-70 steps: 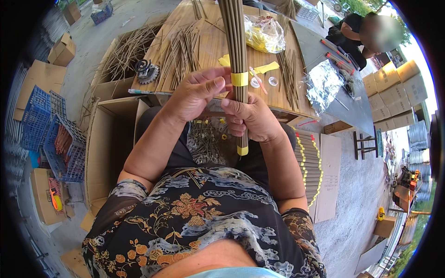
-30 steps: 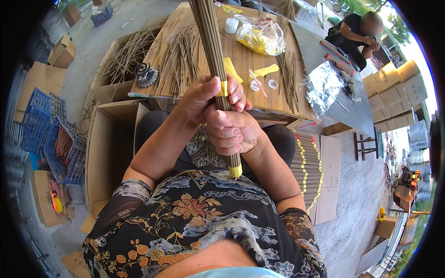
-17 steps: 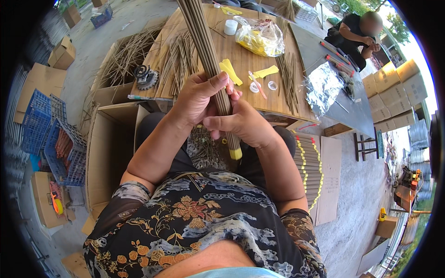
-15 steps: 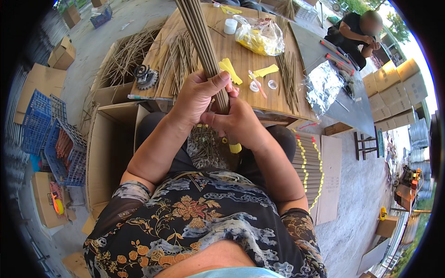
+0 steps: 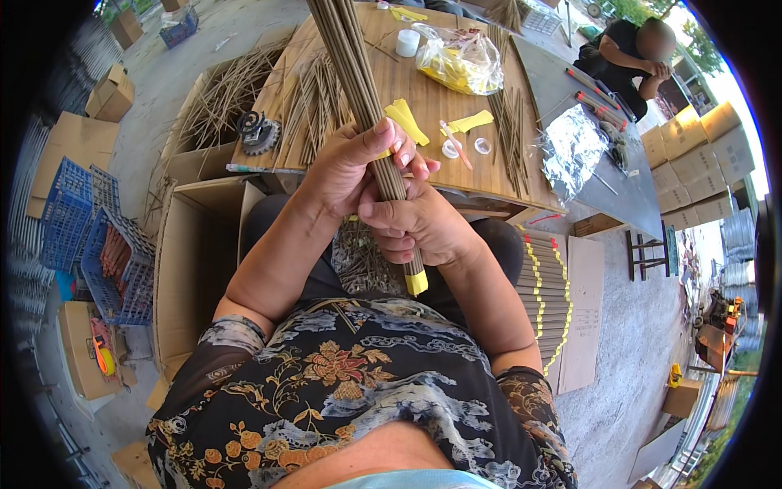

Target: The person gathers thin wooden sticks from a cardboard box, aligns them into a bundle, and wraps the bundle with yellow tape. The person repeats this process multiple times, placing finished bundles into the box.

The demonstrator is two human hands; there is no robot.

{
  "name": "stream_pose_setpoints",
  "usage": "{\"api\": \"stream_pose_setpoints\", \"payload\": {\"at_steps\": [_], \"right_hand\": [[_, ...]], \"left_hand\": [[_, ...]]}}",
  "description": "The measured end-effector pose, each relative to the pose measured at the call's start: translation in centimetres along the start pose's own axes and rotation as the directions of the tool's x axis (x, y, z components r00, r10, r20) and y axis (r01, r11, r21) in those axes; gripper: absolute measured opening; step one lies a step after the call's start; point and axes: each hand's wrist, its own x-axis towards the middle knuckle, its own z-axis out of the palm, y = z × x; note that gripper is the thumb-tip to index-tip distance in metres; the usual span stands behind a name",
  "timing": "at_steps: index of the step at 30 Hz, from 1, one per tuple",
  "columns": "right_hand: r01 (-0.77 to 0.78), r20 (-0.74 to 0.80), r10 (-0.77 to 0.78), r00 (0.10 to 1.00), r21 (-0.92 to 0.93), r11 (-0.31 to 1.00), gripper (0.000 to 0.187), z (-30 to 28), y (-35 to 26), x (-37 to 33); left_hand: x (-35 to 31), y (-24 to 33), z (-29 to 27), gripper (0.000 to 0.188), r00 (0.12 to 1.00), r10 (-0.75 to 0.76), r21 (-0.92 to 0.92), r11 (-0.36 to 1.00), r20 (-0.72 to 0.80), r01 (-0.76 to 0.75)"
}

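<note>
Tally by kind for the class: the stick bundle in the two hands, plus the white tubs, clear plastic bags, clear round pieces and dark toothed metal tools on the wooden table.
Stick bundle: 1
White tub: 1
Clear plastic bag: 1
Clear round pieces: 2
Toothed metal tool: 1
Total: 6

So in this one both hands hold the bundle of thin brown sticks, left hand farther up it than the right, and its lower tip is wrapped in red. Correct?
Not quite: the wrap at the lower tip is yellow, as the head view shows. The left hand does hold the bundle above the right hand.
</note>
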Motion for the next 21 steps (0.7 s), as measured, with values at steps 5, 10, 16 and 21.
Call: {"api": "stream_pose_setpoints", "payload": {"at_steps": [5, 10, 16, 21], "right_hand": [[-0.06, 0.143, 0.043, 0.989, 0.12, 0.991, 0.014, -0.6, 0.1, 0.1], [-0.094, 0.255, 0.054, 0.965, 0.145, 0.985, 0.013, -1.1, 0.5, 0.4], [0.123, 0.017, -0.122, 0.992, -0.158, 0.98, 0.012, -0.7, 0.3, 0.1], [0.331, -0.092, -0.651, 0.753, -0.802, 0.497, 0.01, -1.9, 1.4, 1.5]], "left_hand": [[0.4, -0.1, -0.5, 0.034, 0.984, -0.044, -0.066, 0.996, 0.173, 0.056], [1.3, -1.0, -1.6, 0.04, 0.896, 0.089, -0.253, 0.967, 0.434, 0.027], [0.5, 0.0, -1.1, 0.08, 0.986, 0.016, 0.059, 0.998, 0.165, -0.026], [-1.8, 0.8, -1.0, 0.045, 0.997, 0.034, 0.433, 0.902, -0.076, 0.002]]}}
